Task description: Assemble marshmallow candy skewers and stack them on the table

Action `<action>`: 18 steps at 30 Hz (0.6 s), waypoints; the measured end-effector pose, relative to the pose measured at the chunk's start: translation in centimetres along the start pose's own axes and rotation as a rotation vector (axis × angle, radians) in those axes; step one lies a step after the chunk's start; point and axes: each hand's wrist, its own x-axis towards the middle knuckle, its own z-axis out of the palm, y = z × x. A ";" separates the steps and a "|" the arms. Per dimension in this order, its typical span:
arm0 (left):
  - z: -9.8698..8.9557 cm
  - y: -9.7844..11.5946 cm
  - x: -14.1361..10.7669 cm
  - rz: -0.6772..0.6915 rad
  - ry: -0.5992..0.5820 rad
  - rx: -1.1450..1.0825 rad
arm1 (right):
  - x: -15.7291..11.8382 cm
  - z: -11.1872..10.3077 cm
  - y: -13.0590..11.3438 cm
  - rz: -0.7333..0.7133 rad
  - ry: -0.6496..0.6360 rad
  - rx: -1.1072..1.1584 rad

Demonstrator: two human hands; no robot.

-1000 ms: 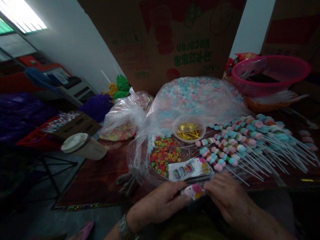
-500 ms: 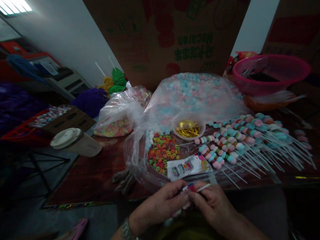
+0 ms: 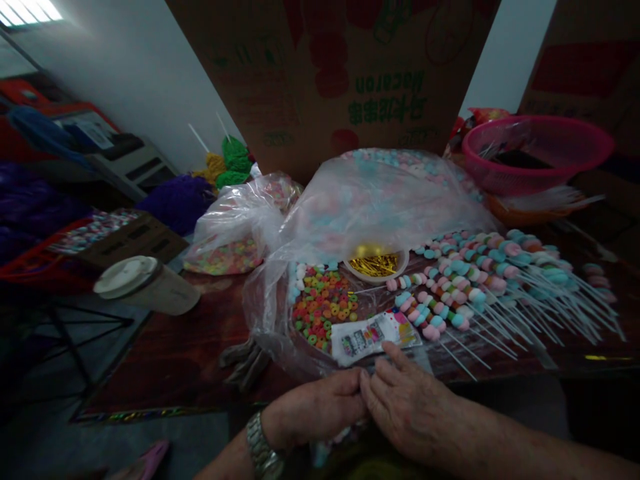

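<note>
My left hand [image 3: 320, 408], with a metal watch on the wrist, is closed in front of me at the table's near edge. Below its fingers shows part of a wrapped marshmallow skewer [image 3: 343, 437]; most of it is hidden. My right hand [image 3: 407, 403] meets the left thumb with pinched fingertips, one finger stretched forward; what they grip is hidden. Just beyond lies a stack of printed clear bags [image 3: 367, 339]. Ring-shaped candies [image 3: 325, 303] fill a shallow tray behind it. A round tub [image 3: 377, 267] holds gold twist ties.
Finished marshmallow skewers [image 3: 465, 273] lie heaped on the right, sticks toward me. A big bag of marshmallows [image 3: 385, 193] and a smaller candy bag [image 3: 225, 247] stand behind. A lidded cup [image 3: 150, 285] is at left, a pink basket [image 3: 540, 153] at back right, a large carton [image 3: 320, 80] behind.
My right hand has turned over, its back now upward, and closed against the left thumb. The white stick and coloured wrapper between my hands are now covered. The view shifted slightly.
</note>
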 end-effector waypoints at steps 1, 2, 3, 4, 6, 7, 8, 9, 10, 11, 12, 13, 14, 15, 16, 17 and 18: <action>-0.2 0.1 0.0 0.006 -0.066 0.036 | -0.1 0.1 -0.2 -0.033 -0.024 -0.004; -0.5 0.2 0.0 0.000 -0.124 0.076 | -0.1 0.3 -0.3 -0.053 -0.039 -0.005; -0.8 0.4 0.0 -0.017 -0.169 0.122 | -0.1 0.5 -0.4 -0.062 -0.048 -0.005; -1.1 0.7 0.0 -0.037 -0.192 0.178 | -0.1 0.7 -0.5 -0.064 -0.057 -0.004; -1.7 1.5 -0.1 -0.039 -0.183 0.354 | 0.3 1.0 -0.3 -0.007 -0.081 -0.002; -2.0 2.0 -0.2 -0.015 -0.151 0.473 | 0.6 1.0 -0.1 0.042 -0.102 0.012; -2.2 2.5 -0.3 0.029 -0.107 0.613 | 0.9 0.9 0.2 0.107 -0.131 0.054; -2.3 3.0 -0.5 0.094 -0.061 0.762 | 1.1 0.8 0.5 0.183 -0.169 0.141; -2.3 3.4 -0.7 0.179 -0.022 0.909 | 1.3 0.6 0.9 0.266 -0.196 0.284; -2.3 3.8 -0.9 0.276 -0.001 1.045 | 1.5 0.5 1.1 0.346 -0.233 0.501; -2.3 4.2 -1.2 0.377 0.006 1.167 | 1.5 0.4 1.2 0.419 -0.289 0.788; -2.3 4.6 -1.5 0.477 0.006 1.269 | 1.4 0.6 1.2 0.484 -0.357 1.123; -2.3 4.8 -1.8 0.566 0.002 1.345 | 1.3 0.8 1.2 0.538 -0.418 1.462; -2.3 5.0 -2.0 0.634 0.003 1.396 | 1.1 1.2 1.1 0.574 -0.460 1.761; -2.4 5.0 -2.3 0.680 0.018 1.425 | 1.0 1.4 1.2 0.587 -0.488 1.985; -2.5 4.9 -2.4 0.716 0.047 1.423 | 0.9 1.6 1.6 0.565 -0.510 2.115; -2.6 4.6 -2.4 0.732 0.092 1.381 | 1.0 1.6 2.4 0.519 -0.517 2.137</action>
